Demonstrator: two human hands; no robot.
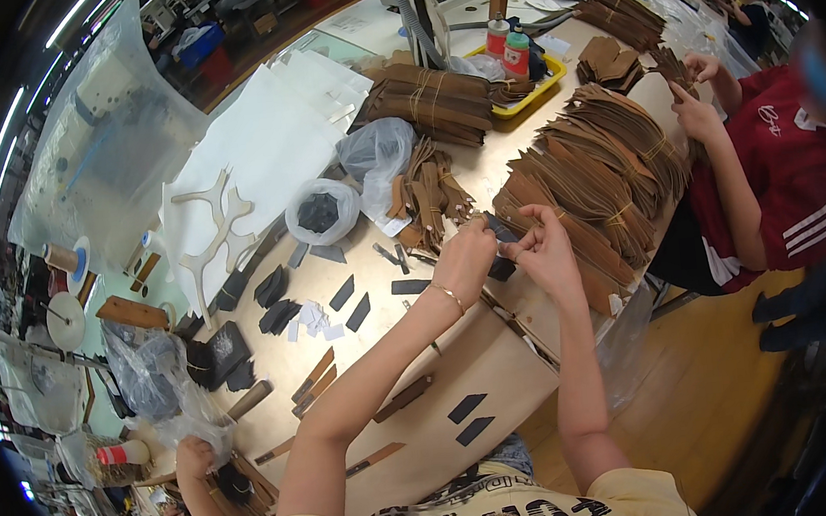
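Observation:
My left hand (pixel 464 258) and my right hand (pixel 542 250) meet over the table's edge, both pinching a small dark grey piece (pixel 501 234) between their fingertips. Another dark piece (pixel 500 269) lies just under them. A gold bracelet sits on my left wrist. Right behind my hands lies a long fanned row of brown leather strips (pixel 587 169), some bundled with rubber bands. More brown pieces (pixel 425 196) are piled to the left of my hands.
Loose dark grey strips (pixel 350 303) dot the beige table (pixel 461 362). A plastic bag of dark pieces (pixel 321 212), white sheets (pixel 266 153) and a yellow tray with bottles (pixel 524 71) lie farther back. A person in red (pixel 780 187) handles strips at right; another person's hand (pixel 193 459) works lower left.

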